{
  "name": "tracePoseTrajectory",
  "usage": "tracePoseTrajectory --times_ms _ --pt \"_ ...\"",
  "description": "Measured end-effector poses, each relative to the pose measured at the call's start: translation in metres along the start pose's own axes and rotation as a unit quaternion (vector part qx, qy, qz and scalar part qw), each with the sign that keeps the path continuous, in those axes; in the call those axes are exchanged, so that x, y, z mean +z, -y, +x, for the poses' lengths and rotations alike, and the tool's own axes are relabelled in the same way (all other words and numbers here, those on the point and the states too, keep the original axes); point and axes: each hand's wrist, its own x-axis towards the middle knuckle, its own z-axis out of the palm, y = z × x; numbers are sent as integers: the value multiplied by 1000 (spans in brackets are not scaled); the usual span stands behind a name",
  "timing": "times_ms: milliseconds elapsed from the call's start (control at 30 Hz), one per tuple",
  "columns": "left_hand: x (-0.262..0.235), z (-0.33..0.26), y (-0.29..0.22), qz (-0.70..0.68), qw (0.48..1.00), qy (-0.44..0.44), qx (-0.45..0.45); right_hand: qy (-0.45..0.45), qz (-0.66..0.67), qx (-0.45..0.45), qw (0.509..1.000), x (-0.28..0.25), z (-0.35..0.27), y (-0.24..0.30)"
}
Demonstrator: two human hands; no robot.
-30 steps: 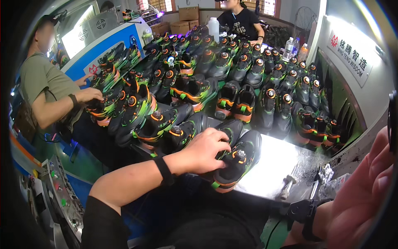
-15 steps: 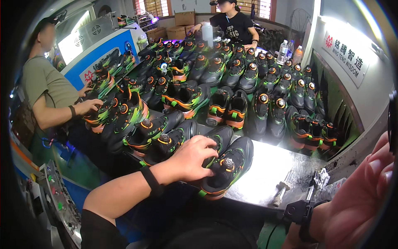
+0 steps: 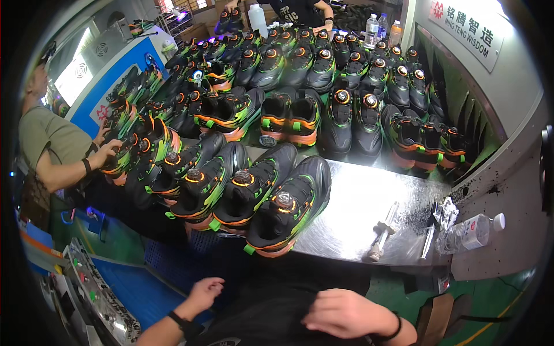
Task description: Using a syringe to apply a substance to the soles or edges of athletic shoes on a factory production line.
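Observation:
My left hand (image 3: 203, 295) hangs low before my body, its fingers loosely bent, with nothing in it. My right hand (image 3: 345, 313) is also low in front of me, back upward; its fingers are turned under and blurred. Both are apart from the shoes. Closest to them, a black sneaker (image 3: 294, 206) with green and orange trim and a dial on its tongue stands at the metal table's (image 3: 369, 190) near edge. Beside it on the left is a matching sneaker (image 3: 249, 187), then further ones in a slanting row.
Many similar sneakers (image 3: 291, 115) fill the table's far part. At right lie a metal tool (image 3: 382, 233), crumpled foil (image 3: 447, 213) and a clear plastic bottle (image 3: 472, 232). A co-worker (image 3: 57, 135) handles shoes at left; another person (image 3: 303, 11) stands behind, near a white bottle (image 3: 257, 20).
My left hand has let go of the near sneakers and drawn back toward my body. My right hand has come down from the right edge. The view has shifted, so the shoes appear further left.

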Motion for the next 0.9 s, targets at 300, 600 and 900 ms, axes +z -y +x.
tracePoseTrajectory --times_ms 300,600,900 --pt "56 49 60 192 976 96 -19 68 -101 124 985 65 -15 -98" --pt "60 48 36 164 985 45 5 243 -207 156 935 80 44 -138" --pt "46 31 105 49 954 188 -227 343 -33 230 910 135 38 -222"
